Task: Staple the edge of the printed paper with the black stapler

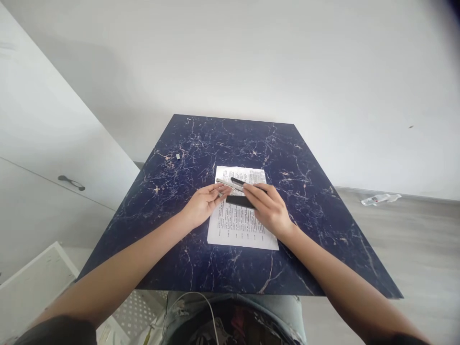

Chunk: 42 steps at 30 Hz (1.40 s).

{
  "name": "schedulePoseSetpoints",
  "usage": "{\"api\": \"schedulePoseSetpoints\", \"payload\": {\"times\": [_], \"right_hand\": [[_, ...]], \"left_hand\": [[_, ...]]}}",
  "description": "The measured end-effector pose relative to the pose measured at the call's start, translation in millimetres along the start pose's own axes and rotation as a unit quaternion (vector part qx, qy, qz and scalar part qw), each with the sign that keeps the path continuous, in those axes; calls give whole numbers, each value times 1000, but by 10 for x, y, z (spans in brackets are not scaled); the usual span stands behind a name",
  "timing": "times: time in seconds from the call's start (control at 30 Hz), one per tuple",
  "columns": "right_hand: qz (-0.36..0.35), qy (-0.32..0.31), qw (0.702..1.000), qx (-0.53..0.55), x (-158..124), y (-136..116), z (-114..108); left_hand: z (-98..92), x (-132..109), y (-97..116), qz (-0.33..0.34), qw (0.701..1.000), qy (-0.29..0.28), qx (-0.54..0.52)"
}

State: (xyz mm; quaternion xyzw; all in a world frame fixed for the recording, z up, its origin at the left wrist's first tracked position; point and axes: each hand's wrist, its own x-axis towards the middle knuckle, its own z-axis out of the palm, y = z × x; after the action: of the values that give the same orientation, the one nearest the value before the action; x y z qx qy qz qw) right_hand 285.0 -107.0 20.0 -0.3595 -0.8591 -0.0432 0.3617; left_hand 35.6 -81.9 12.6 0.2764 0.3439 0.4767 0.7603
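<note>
A printed white sheet of paper (pixel 240 223) lies on a dark blue marbled table (pixel 230 148). Over the sheet, my left hand (pixel 203 205) is closed in a pinch on the near end of a thin silvery bar (pixel 227 184). My right hand (pixel 268 208) is closed around a black stapler-like tool (pixel 240 201), whose black tip (pixel 237 181) sticks out past my fingers beside the silvery bar. Both hands meet above the upper half of the sheet.
A small grey piece (pixel 178 156) lies on the table's far left part. White cabinet doors with a dark handle (pixel 71 182) stand to the left. A clear plastic bottle (pixel 380 198) lies on the grey floor at right. A white wall is behind.
</note>
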Motion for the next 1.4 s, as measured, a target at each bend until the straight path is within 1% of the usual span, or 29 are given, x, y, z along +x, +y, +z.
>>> {"api": "schedulePoseSetpoints", "payload": {"times": [0.03,0.07,0.1,0.13,0.2,0.27,0.33,0.37,0.4,0.43,0.5,0.57,0.6,0.63,0.67,0.7,0.8,0.87,0.93,1.07,1.13,1.17,1.2,1.27,1.33,1.4], "right_hand": [[52,28,998,32,22,4,3],[111,47,990,69,47,10,1],[170,53,978,107,70,19,-3],[221,42,964,142,90,30,-10],[289,-21,937,197,106,52,-18],[310,-101,916,233,94,66,-8],[302,-162,906,249,71,66,22],[288,-179,908,247,62,61,38],[270,-187,914,239,59,54,51],[251,-182,923,227,63,44,57],[202,-134,948,207,89,8,41],[138,-63,965,216,124,-56,-2],[102,-31,967,230,138,-98,-26],[65,-6,967,244,146,-143,-46],[29,10,967,252,146,-188,-59],[-4,24,968,249,139,-228,-64],[-71,55,978,187,81,-290,-41],[-85,61,984,143,27,-279,-13],[-84,54,989,106,-23,-252,11],[-98,44,992,67,-68,-225,48],[-111,41,991,63,-55,-205,62],[-103,34,992,64,-39,-176,63],[-80,27,994,66,-17,-126,57],[7,25,998,65,29,55,14],[127,44,990,35,56,343,-79],[245,63,967,-28,36,692,-215]], "left_hand": [[-4,-3,3,23,999,17,22],[-9,-9,12,61,996,34,51],[-13,-19,28,112,989,52,86],[-16,-34,52,172,975,69,124],[-13,-82,111,289,931,98,200],[2,-149,162,372,883,111,262],[21,-218,183,412,848,101,318],[29,-247,181,422,832,88,350],[36,-272,172,430,813,73,385],[41,-290,158,440,791,54,421],[56,-310,129,468,742,15,480],[82,-322,107,505,696,-14,511],[101,-328,99,522,679,-26,515],[122,-337,90,533,670,-33,515],[146,-347,80,538,669,-37,512],[169,-359,66,536,674,-41,506],[229,-393,6,507,717,-48,476],[254,-407,-40,494,734,-51,463],[269,-414,-77,487,742,-51,459],[296,-418,-104,479,746,-44,461],[310,-404,-92,481,738,-47,470],[308,-387,-72,483,731,-49,479],[292,-360,-40,484,722,-48,492],[192,-270,75,483,692,-40,534],[-30,-134,262,466,650,-16,600],[-360,21,495,412,616,53,669]]}}
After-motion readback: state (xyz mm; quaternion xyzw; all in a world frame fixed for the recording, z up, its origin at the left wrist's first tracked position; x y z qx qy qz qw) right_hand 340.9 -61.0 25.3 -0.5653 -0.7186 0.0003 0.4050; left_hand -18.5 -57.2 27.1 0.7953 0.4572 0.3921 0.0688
